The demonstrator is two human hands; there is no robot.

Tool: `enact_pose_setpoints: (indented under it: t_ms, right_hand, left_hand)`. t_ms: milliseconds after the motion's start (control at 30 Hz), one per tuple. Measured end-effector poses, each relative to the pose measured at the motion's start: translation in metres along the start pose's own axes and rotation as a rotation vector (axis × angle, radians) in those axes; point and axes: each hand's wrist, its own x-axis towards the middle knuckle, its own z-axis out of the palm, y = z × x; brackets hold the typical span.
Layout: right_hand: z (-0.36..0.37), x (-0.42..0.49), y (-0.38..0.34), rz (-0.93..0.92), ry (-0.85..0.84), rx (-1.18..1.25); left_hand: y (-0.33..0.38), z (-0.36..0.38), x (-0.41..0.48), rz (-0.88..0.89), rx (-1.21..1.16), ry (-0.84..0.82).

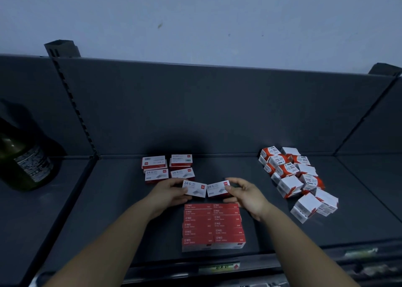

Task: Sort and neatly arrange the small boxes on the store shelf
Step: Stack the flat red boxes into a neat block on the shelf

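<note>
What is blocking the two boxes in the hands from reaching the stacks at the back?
Nothing visible. The left hand and right hand each hold a box just in front of the four stacks, with nothing between.

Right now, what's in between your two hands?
Two small 24/6 boxes, side by side: the left hand holds the left box, the right hand holds the right box. The head view shows it.

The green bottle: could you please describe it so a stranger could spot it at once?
Start at the dark shelf, in the bay left of the slotted upright. The green bottle sits there: large, round and labelled, unlike the small red-and-white boxes.
</note>
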Motion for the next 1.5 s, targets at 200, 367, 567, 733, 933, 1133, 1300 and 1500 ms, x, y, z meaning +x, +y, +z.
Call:
enact_pose_setpoints:
  t_ms: [200,367,567,733,933,1133,1300,1500]
  right_hand:
    - [-0.005,-0.001,0.0,-0.025,-0.019,0.05]
    - [-0.012,-0.008,0.004,-0.081,-0.03,0.249]
    - [-0.007,-0.005,0.013,-0.196,0.026,0.01]
    - [-0.008,-0.001,0.016,-0.203,0.084,-0.006]
    - [0.0,0.001,0.009,-0.165,0.135,-0.122]
    - [-0.005,-0.003,-0.003,-0.31,0.186,-0.222]
    - [-0.011,-0.003,0.008,-0.283,0.182,-0.33]
    - [-0.018,-0.004,0.019,-0.295,0.229,-0.275]
  left_hand:
    - [0.001,-0.002,-0.005,0.019,-0.065,0.006]
    - [-0.005,-0.005,-0.004,0.098,-0.172,0.04]
    - [-0.013,-0.003,-0.001,0.209,0.18,0.134]
    - [-0.014,-0.002,-0.002,0.221,0.087,0.157]
    - [-0.015,-0.004,-0.002,0.217,0.115,0.164]
    - [-0.019,-0.004,-0.001,0.279,0.137,0.155]
    - [-0.021,-0.005,0.0,0.293,0.152,0.134]
    - [-0.021,-0.003,0.0,0.295,0.135,0.171]
